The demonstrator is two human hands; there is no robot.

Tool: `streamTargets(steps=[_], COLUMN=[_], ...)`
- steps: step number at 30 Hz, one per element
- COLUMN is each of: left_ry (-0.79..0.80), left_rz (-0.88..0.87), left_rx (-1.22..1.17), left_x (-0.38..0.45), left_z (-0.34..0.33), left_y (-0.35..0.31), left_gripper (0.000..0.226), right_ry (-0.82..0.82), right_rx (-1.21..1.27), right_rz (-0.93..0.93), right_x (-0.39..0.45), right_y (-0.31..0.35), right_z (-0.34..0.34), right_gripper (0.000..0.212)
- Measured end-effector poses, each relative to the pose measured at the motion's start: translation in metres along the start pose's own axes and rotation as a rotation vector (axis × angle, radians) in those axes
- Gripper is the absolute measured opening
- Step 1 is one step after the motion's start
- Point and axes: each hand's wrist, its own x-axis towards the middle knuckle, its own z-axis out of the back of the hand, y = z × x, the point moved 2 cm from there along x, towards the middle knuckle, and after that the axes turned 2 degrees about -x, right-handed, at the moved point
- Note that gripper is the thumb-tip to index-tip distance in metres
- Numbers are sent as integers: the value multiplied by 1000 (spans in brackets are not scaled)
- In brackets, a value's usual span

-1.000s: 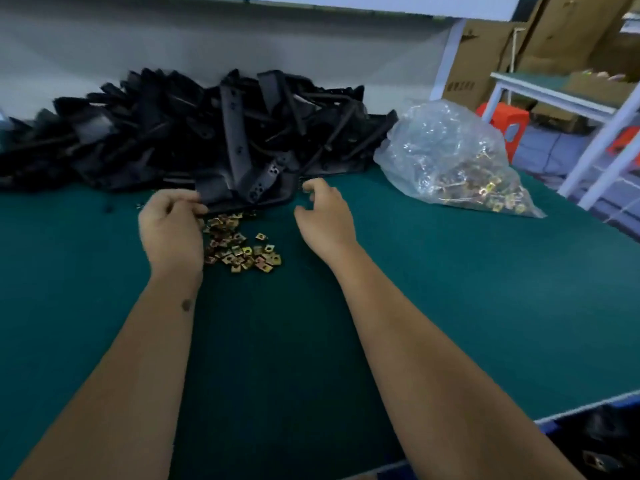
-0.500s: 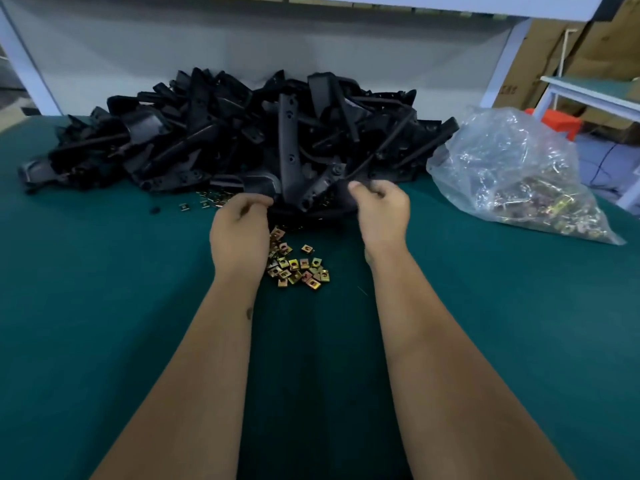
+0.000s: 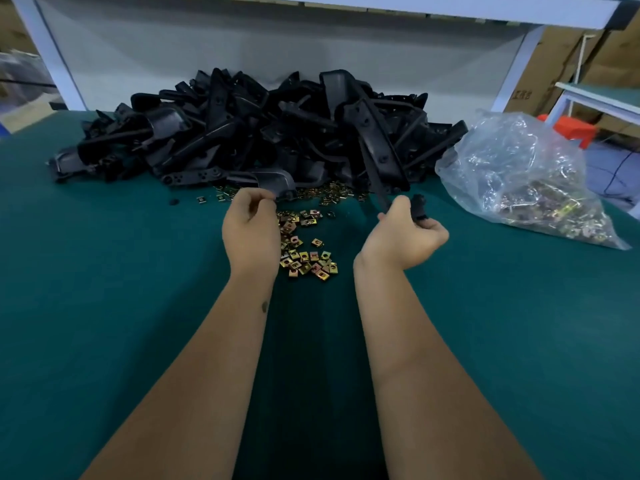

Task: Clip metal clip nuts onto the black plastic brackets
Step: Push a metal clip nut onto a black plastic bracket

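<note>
Working outward from the near edge of the green mat point(image 3: 138, 306), both forearms reach toward twelve o'clock. The right hand point(image 3: 403, 233) has its fingers curled round the lower end of one long black bracket point(image 3: 379, 150), whose upper part leans against the heap. The left hand point(image 3: 251, 223) is curled with fingertips together at its top; whether it pinches a clip nut cannot be told from this view. Loose clip nuts point(image 3: 306, 252) lie scattered between the two hands, just right of the left wrist. Beyond, at twelve o'clock, stands the pile of black plastic brackets point(image 3: 242, 133); at two o'clock lies a clear bag of further nuts point(image 3: 526, 188). Judgement: the step in hand is drawing a bracket free for fitting. It should be lifted clear of the pile before clipping, the mounting edge turned toward the left hand, and the nut pushed on squarely until seated.
</note>
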Motion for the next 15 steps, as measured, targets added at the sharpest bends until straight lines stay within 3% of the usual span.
streamTargets(steps=[2,4,7,9,13,15], left_ry=[10,59,178,148,-7,-38], left_rz=[-23,-15,45,63,116,165], left_rx=[-62,-152,-248,-270,-302,-378], left_x=[-2,-4,-5,-3,12,19], left_z=[-1,0,-1,0,8,13], left_y=[-4,-6,-7,-8,-4,-2], left_gripper=[15,4,38,37,30,33], right_ry=[157,411,752,925,1173,1173], right_rx=[46,-52,-304,-420,-605,-676], right_rz=[9,162,417,484,363,266], right_x=[-12,-27,-49,-57,-50,-38], right_y=[3,5,-3,-11,-18,-19], right_z=[-5,-11,-19,-21,-22,-21], right_gripper=[29,32,31,28,16,15])
